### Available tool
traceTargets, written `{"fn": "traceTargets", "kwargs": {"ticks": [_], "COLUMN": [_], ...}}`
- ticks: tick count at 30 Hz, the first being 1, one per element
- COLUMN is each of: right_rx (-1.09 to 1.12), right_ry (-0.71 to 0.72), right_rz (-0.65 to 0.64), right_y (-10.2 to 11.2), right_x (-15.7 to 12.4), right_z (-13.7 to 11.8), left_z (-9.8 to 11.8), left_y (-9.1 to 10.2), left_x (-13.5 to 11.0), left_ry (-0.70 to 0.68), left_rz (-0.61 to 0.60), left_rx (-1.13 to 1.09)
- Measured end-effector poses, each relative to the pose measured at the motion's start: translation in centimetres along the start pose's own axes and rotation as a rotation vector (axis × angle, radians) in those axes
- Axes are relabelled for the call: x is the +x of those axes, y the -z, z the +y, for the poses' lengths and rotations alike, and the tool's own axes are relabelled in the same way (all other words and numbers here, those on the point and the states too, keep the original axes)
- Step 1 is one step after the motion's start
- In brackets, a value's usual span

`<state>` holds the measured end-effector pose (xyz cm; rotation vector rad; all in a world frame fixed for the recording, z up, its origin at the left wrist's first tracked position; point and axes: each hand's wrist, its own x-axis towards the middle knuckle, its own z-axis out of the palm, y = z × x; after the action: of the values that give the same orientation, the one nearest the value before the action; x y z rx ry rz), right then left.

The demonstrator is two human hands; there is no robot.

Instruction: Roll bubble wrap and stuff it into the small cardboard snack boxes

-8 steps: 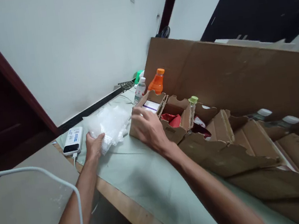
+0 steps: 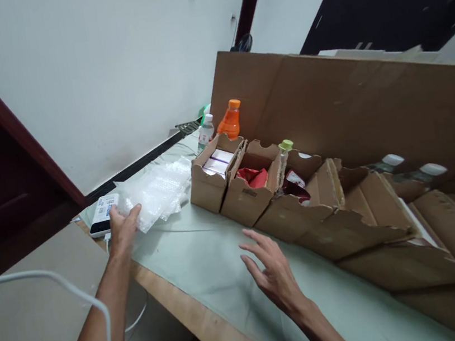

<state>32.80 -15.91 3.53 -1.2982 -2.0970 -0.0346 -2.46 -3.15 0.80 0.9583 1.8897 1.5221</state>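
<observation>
Bubble wrap (image 2: 160,188) lies on pale green cloth (image 2: 197,259) at nine o'clock, a person's left grip (image 2: 123,226) at its edge; whether that hand grasps cannot be told. The right grip (image 2: 273,271), at five o'clock, is empty, fingers parted. Handling the wrap appears the step; lifting it would call for a firm pinch. Contents of cartons (image 2: 359,236) toward four o'clock are largely hidden.

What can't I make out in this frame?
All in the head view:
Left hand: some fingertips hidden behind the hand itself; grip unclear.
White device: print too small, partly covered by that hand.
Far-right bottle: base hidden by cardboard.
Far-right box: contents dark and blurred.
</observation>
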Motion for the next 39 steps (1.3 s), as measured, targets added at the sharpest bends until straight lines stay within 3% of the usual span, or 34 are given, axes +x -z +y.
{"fn": "traceTargets", "kwargs": {"ticks": [3, 5, 8, 11, 13, 18, 21, 23, 25, 29, 32, 35, 39], "right_rx": [-0.039, -0.063, -0.092, -0.128, -0.150, -0.156, -0.134, -0.093, -0.030, 0.009, -0.003, -0.011, -0.002], "right_ry": [-0.075, -0.102, -0.122, -0.136, -0.152, -0.199, -0.237, -0.288, -0.348, -0.452, -0.493, -0.543, -0.554], "right_rz": [0.059, 0.080, 0.080, 0.078, 0.058, 0.035, 0.044, 0.019, -0.022, -0.055, -0.067, -0.061, -0.064], "right_y": [1.3, 2.0, 2.4, 2.1, 1.9, 1.2, 1.1, 1.3, 1.6, 1.8, 1.7, 1.7, 1.8], "right_x": [-5.1, -7.9, -11.0, -12.9, -13.9, -15.6, -15.7, -15.5, -15.3, -15.1, -15.3, -15.7, -16.0], "right_z": [1.6, 2.4, 2.9, 2.8, 2.5, 2.2, 1.8, 1.1, 0.3, -0.7, -0.6, -0.3, 0.1], "left_z": [1.1, 2.0, 3.0, 2.7, 1.9, 0.5, 0.9, 1.0, 0.5, -1.2, -1.7, -1.6, -2.4], "left_y": [1.7, 1.8, -0.1, -2.8, -4.3, -5.0, -4.5, -4.7, -5.3, -7.1, -8.7, -10.5, -11.5], "left_x": [-3.0, -4.9, -6.6, -6.4, -5.8, -4.4, -5.5, -8.3, -12.6, -23.1, -29.0, -31.7, -31.8], "left_ry": [-0.125, -0.356, -0.646, -0.605, -0.535, -0.481, -0.498, -0.543, -0.633, -0.941, -1.013, -1.003, -0.988], "left_rz": [0.087, 0.120, -0.002, -0.243, -0.343, -0.389, -0.360, -0.352, -0.409, -0.819, -1.060, -1.172, -1.208], "left_rx": [0.161, 0.364, 0.687, 0.861, 0.913, 0.955, 0.965, 0.959, 0.920, 0.636, 0.435, 0.335, 0.294]}}
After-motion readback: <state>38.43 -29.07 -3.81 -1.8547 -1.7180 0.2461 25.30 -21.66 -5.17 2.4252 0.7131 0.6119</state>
